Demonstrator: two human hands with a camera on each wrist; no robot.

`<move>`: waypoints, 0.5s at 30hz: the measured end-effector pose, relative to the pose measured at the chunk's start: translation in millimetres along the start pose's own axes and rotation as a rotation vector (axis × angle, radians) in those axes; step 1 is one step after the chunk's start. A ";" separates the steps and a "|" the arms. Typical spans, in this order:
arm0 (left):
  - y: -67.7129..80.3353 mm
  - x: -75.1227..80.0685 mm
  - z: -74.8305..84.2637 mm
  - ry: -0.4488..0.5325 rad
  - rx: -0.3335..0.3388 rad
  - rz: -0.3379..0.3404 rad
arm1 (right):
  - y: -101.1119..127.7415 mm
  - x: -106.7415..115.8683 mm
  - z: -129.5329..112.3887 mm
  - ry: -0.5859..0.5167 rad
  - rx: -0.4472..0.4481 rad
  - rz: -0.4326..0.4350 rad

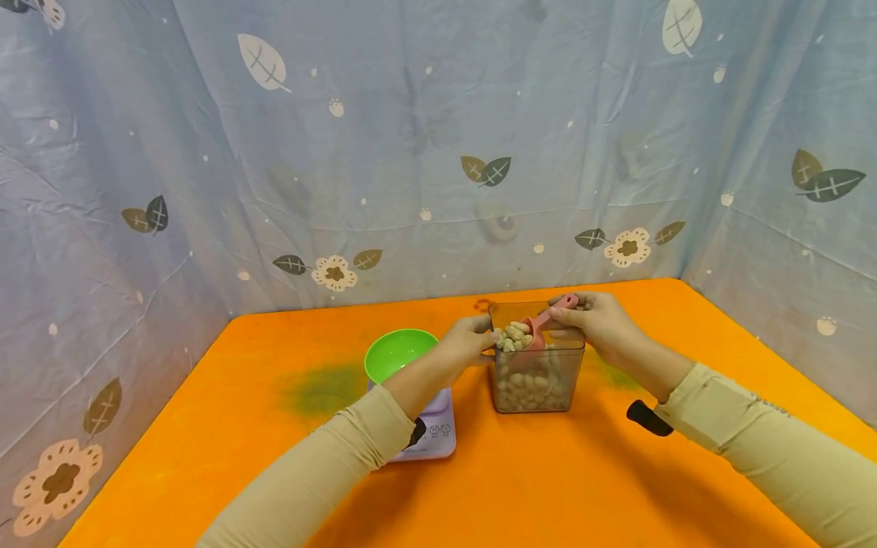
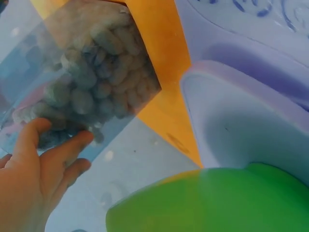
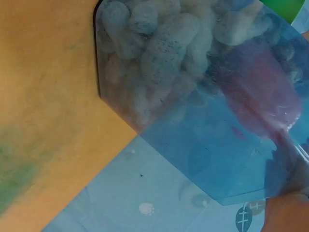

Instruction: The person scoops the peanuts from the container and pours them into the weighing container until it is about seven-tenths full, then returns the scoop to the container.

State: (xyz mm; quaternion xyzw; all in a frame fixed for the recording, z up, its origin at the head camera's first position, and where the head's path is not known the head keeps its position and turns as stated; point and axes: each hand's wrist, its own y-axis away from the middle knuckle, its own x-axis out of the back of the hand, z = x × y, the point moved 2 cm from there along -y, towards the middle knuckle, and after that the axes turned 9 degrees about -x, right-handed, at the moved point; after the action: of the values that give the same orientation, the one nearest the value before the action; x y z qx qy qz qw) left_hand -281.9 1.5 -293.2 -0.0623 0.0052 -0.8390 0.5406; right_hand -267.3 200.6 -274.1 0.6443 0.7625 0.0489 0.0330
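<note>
My right hand [image 1: 603, 323] grips the handle of a pink scoop [image 1: 541, 326], whose bowl sits inside a clear, smoky plastic container [image 1: 537, 403]. Unshelled peanuts [image 1: 514, 336] lie heaped at the scoop's mouth, and more fill the lower part of the container. Through the wall, the right wrist view shows the scoop's bowl [image 3: 263, 92] tilted above the peanuts [image 3: 169, 48]. Fingers spread, my left hand [image 1: 460, 346] touches the container's left side near the rim. Its fingertips [image 2: 79, 140] rest along the outer wall in the left wrist view.
Left of the container, a green bowl [image 1: 397, 354] stands on a pale purple kitchen scale [image 1: 438, 449], partly behind my left forearm. The orange tabletop [image 1: 274, 472] ends at a patterned blue curtain [image 1: 425, 167] at the back and sides.
</note>
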 end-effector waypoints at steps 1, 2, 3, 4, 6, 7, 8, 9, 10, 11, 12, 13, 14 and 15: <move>-0.1 -0.2 0.0 0.002 -0.002 0.002 | -0.1 0.8 0.8 -0.027 0.007 0.001; -0.2 -0.4 0.0 0.004 -0.003 0.002 | -0.1 1.7 1.6 -0.056 0.012 0.003; -0.4 -0.5 -0.1 0.005 -0.002 0.004 | -0.1 2.5 2.0 -0.079 0.015 0.006; -0.7 -0.5 -0.2 0.008 -0.002 0.006 | 0.1 3.6 2.5 -0.105 0.017 0.007; -0.8 -0.3 -0.4 0.010 -0.001 0.007 | 0.7 5.8 3.2 -0.162 0.020 0.004; -0.8 0.0 -0.5 0.007 0.000 0.007 | 0.9 7.0 3.7 -0.189 0.021 0.000; -0.6 0.2 -0.7 0.007 0.005 0.005 | 1.0 8.1 4.3 -0.213 0.021 -0.005; -0.3 0.4 -0.8 0.005 0.008 0.005 | 1.1 9.4 5.1 -0.232 0.022 -0.013; -0.2 0.5 -0.9 0.002 0.010 0.003 | 1.3 10.7 5.9 -0.250 0.023 -0.020; 0.2 0.5 -0.8 0.002 0.012 0.002 | 1.6 11.8 6.7 -0.270 0.025 -0.028; 0.4 0.5 -0.6 0.002 0.015 0.002 | 1.7 12.9 7.7 -0.289 0.024 -0.035; 0.3 0.5 -0.7 0.002 0.017 0.000 | 2.0 13.9 8.5 -0.314 0.022 -0.043; 0.0 0.2 -0.7 0.006 0.020 0.001 | 2.3 14.9 9.1 -0.333 0.021 -0.047; -0.1 0.1 -0.2 0.008 0.022 0.000 | 2.6 15.8 9.6 -0.352 0.017 -0.047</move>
State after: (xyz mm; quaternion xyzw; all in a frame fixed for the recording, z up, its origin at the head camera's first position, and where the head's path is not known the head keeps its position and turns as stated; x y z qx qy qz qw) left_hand -282.1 1.4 -293.4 -0.0529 -0.0019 -0.8393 0.5411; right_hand -266.3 216.9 -283.1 0.6250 0.7603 -0.0718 0.1618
